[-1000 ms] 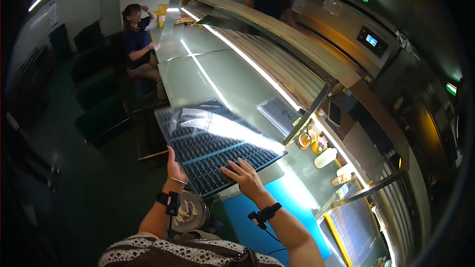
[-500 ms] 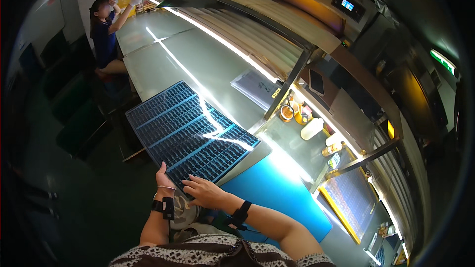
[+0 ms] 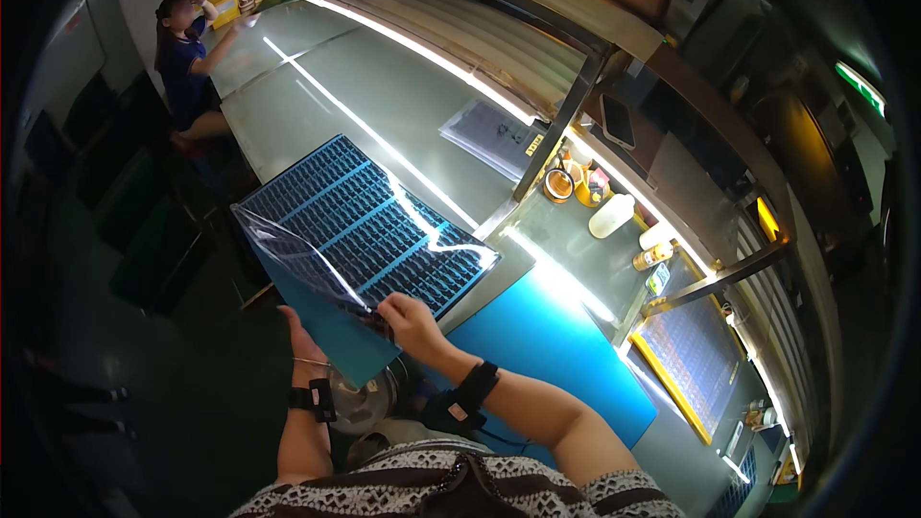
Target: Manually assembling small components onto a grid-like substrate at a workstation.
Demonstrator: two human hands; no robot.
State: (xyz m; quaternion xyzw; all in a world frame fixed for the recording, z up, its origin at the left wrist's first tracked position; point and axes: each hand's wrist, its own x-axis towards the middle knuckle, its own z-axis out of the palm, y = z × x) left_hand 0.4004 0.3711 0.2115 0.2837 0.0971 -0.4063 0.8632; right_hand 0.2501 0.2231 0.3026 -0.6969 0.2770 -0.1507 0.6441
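A glossy sheet (image 3: 331,187) with rows of small dark marks and light-blue bands lies over the near end of the bench. My right hand (image 3: 413,326) pinches its near edge, which curls up. Beneath the raised part shows a plain blue board (image 3: 331,326), jutting past the bench edge toward me. My left hand (image 3: 304,341) is beside the board's near left edge, a digit stretched upward. It looks open and empty, though some of its fingers are hidden. Both wrists wear black straps.
A blue mat (image 3: 556,355) lies to the right. Beyond it stand a white bottle (image 3: 611,216), small jars and a yellow-framed screen (image 3: 689,360). Papers in a clear sleeve (image 3: 494,139) lie farther back. A metal post (image 3: 566,125) rises mid-bench. Another person (image 3: 187,62) sits far left.
My right hand has closed on the sheet's near edge and lifted it, baring the blue board underneath. My left hand has moved slightly down and left, off the sheet's near corner.
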